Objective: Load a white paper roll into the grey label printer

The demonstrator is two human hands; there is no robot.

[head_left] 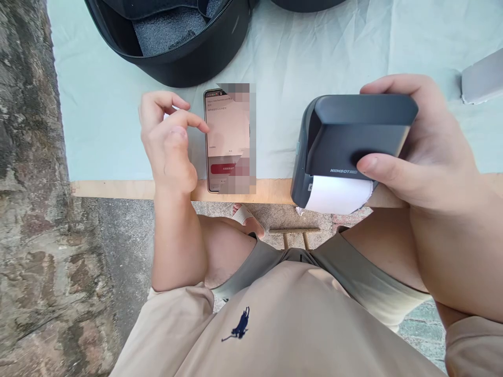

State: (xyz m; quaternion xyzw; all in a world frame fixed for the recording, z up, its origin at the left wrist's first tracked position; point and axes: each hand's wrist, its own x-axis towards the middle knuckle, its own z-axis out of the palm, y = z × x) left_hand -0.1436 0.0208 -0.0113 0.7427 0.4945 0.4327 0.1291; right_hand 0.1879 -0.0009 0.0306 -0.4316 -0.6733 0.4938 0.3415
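My right hand (424, 141) is wrapped round a black label printer (353, 141), thumb on its front and fingers behind it. A white paper strip (340, 195) hangs out of the printer's lower side. A phone (222, 131) lies on the cloth near the table's front edge, its screen lit with a red button low down; its right part is blurred out. My left hand (168, 141) is at the phone's left, fingers curled, one fingertip at the screen's left edge. A small white bit shows between its fingers, too hidden to make out.
An open black zippered case (204, 65) with grey foam inside stands at the back left, with part of another black item (308, 4) beyond. A whitish object (483, 78) lies at the far right. The wooden table edge (110, 189) runs across above my legs. A stone wall is on the left.
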